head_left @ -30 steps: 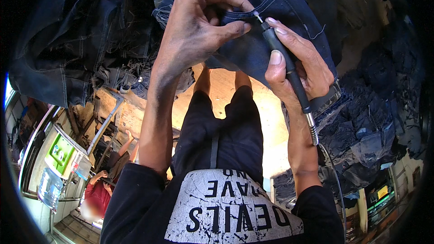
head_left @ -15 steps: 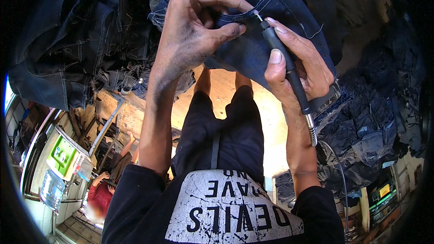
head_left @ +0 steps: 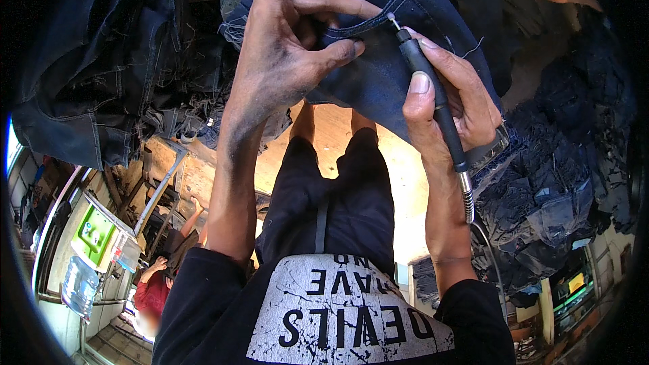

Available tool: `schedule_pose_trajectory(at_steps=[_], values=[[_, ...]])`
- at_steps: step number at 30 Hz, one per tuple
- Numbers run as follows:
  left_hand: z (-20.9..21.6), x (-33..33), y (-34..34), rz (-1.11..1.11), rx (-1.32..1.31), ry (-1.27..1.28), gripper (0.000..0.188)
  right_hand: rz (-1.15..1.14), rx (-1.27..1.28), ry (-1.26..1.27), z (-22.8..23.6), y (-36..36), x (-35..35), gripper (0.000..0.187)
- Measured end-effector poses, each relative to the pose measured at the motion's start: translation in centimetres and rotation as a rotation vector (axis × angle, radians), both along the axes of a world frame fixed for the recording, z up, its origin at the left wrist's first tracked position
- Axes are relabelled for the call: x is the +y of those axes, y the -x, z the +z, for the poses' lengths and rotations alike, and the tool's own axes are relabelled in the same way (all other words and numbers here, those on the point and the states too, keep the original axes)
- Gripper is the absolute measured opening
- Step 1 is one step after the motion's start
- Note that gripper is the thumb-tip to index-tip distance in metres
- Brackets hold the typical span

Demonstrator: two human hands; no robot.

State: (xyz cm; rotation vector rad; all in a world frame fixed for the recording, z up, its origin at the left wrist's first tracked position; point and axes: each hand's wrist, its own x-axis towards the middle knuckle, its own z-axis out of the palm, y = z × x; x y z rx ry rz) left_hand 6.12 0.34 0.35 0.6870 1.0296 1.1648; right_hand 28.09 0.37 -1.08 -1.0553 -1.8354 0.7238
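In the head view, a black rotary tool is gripped like a pen in the right hand, its tip set on a seam of the dark jeans, just beyond the fingertips of the left hand, which is closed on the denim. The fabric is best kept taut beneath the tip, with light pressure applied and the pinching fingers held clear.
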Motion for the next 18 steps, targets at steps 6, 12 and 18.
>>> schedule_pose_trajectory(at_steps=[6, 12, 18], values=[[0.7, -0.3, -0.1, 0.0, -0.027, 0.08, 0.077, -0.015, 0.001, 0.049, 0.2, -0.2, -0.1, 0.036], [0.9, 0.0, -0.2, -0.015, -0.017, 0.069, 0.075, -0.072, 0.009, 0.098, 0.6, 0.1, -0.2, 0.035], [0.6, -0.2, -0.2, -0.056, -0.014, 0.071, 0.072, -0.103, 0.005, 0.113, 0.7, 0.0, -0.3, 0.035]])
